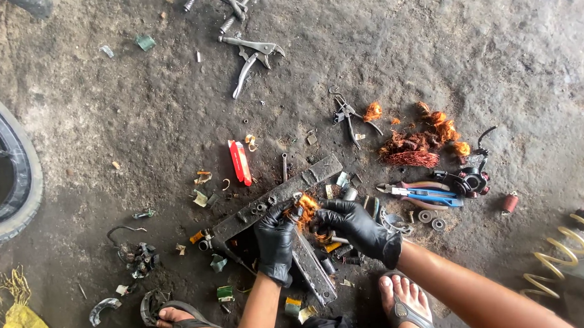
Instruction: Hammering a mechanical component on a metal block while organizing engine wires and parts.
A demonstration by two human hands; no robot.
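I see left hand point(274, 239) and right hand point(355, 225), both gloved, gripping copper wire tuft point(307, 207) over angled metal bar point(277, 195) on floor. Grip detail probably hidden. Risk: strands snap, tuft slips, glove snags bar edge.

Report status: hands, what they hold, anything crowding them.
Left hand and right hand, black gloves, both gripping tangled orange copper wire clump. Clump over grey angled metal bar. Blue-handled pliers and scrap bits close around.
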